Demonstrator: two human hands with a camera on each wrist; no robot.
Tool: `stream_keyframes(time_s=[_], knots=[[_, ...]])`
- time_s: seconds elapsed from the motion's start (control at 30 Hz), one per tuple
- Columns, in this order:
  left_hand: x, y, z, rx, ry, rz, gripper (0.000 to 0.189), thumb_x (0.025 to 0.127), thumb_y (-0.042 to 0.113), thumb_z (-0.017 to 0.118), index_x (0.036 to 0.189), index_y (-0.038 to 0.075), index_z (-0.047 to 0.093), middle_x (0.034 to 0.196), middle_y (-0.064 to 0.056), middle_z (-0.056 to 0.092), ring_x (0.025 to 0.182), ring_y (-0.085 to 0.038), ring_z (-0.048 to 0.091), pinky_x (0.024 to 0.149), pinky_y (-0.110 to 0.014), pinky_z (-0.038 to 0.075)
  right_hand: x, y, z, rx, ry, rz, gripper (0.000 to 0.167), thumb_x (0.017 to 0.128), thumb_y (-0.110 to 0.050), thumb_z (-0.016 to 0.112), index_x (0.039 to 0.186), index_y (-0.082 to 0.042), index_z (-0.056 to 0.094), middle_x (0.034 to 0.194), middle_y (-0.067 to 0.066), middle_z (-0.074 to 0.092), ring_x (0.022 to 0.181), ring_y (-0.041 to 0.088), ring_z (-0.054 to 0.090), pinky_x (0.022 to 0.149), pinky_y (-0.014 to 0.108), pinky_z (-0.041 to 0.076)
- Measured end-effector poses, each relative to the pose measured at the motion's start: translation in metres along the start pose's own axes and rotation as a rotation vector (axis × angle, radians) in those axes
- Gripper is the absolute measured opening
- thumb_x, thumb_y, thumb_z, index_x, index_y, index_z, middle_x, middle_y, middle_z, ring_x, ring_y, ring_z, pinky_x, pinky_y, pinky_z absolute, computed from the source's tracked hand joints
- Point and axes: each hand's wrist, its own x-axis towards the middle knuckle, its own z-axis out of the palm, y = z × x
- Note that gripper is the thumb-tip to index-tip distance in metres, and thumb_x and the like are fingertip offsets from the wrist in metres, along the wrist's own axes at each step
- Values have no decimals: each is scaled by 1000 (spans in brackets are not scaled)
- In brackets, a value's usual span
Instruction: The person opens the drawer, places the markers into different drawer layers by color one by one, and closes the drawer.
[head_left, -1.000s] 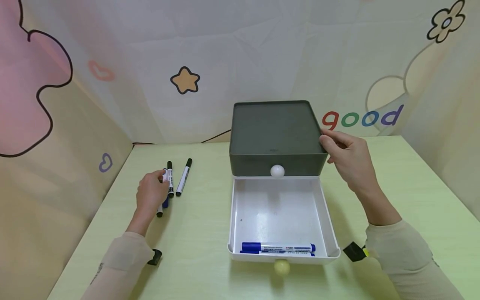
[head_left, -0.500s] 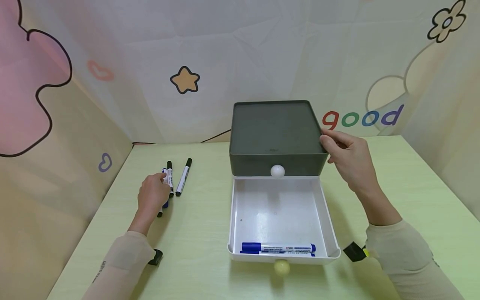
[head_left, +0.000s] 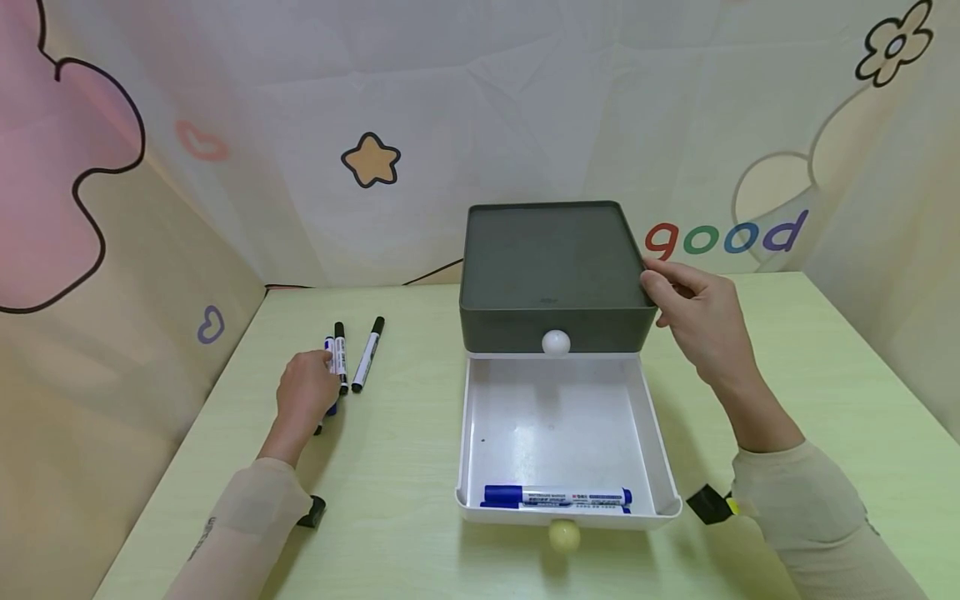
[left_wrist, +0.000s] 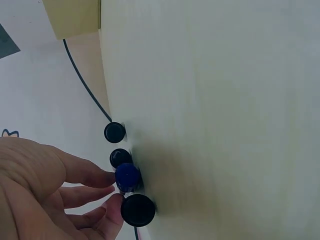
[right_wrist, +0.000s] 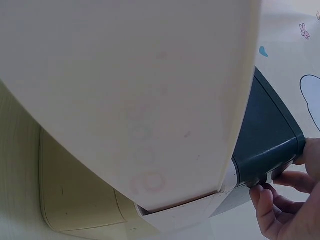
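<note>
My left hand point(head_left: 306, 390) reaches over several whiteboard markers lying close together at the left. In the left wrist view its thumb and fingers pinch the blue marker point(left_wrist: 128, 177), which lies against its black-capped neighbours. The hand hides most of that marker in the head view. Another black-capped marker point(head_left: 368, 354) lies a little apart to the right. With its thumb and fingers, my right hand point(head_left: 705, 321) grips the right edge of the dark grey-green drawer box point(head_left: 551, 254). Below that box, a white drawer point(head_left: 555, 417) is pulled out, with blue markers point(head_left: 573, 496) along its front wall.
A white knob point(head_left: 556, 342) sits on the dark upper drawer front, and a yellow knob point(head_left: 564, 536) sticks out below the white drawer. The pale green table point(head_left: 405, 517) meets a printed cloth backdrop point(head_left: 300, 208) at the back and left.
My left hand has shifted slightly right and lower over the markers. The right hand, the box and the pulled-out drawer have stayed in place.
</note>
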Motion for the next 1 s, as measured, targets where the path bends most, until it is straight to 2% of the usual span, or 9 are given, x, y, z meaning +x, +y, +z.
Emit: stream_keyframes(time_s=[0.07,0.2,0.3,0.4,0.73,1.0], knots=[[1,0,1,16,-1,0,43,93,-6,50,134,-9,62,126,-32,61,94,-35,56,60,-38,47,0,0,0,0,0,2,38,105,-23,60,139,-7,65,101,-16,65,72,11,56,60,17,48],[2,-1,2,62,12,12,30,90,-7,51,114,-6,69,105,-27,62,84,-33,55,57,-39,46,0,0,-1,-1,3,7,39,105,-24,59,139,-7,65,102,-16,65,73,11,56,61,17,49],[4,-1,2,98,22,25,16,87,-6,52,97,-5,65,94,-23,58,79,-33,54,55,-41,45,0,0,-1,-5,5,9,39,105,-25,59,139,-7,65,102,-15,64,74,11,56,61,16,49],[4,-1,2,134,18,31,10,87,-5,54,91,-5,62,92,-23,57,78,-33,53,55,-42,46,0,0,-1,-8,6,7,39,105,-24,59,139,-7,65,101,-17,65,73,11,56,61,17,49],[7,2,1,204,-27,-1,5,86,-5,55,84,-6,59,90,-24,57,75,-33,53,55,-43,47,-1,-1,-1,-9,1,4,39,105,-25,59,139,-7,65,103,-14,64,75,11,56,62,16,49],[9,5,1,232,-69,-19,6,89,-3,56,86,-6,59,90,-23,56,75,-32,53,57,-41,47,-1,-2,0,-4,0,3,39,105,-24,59,139,-6,65,103,-13,64,75,12,55,62,16,50]])
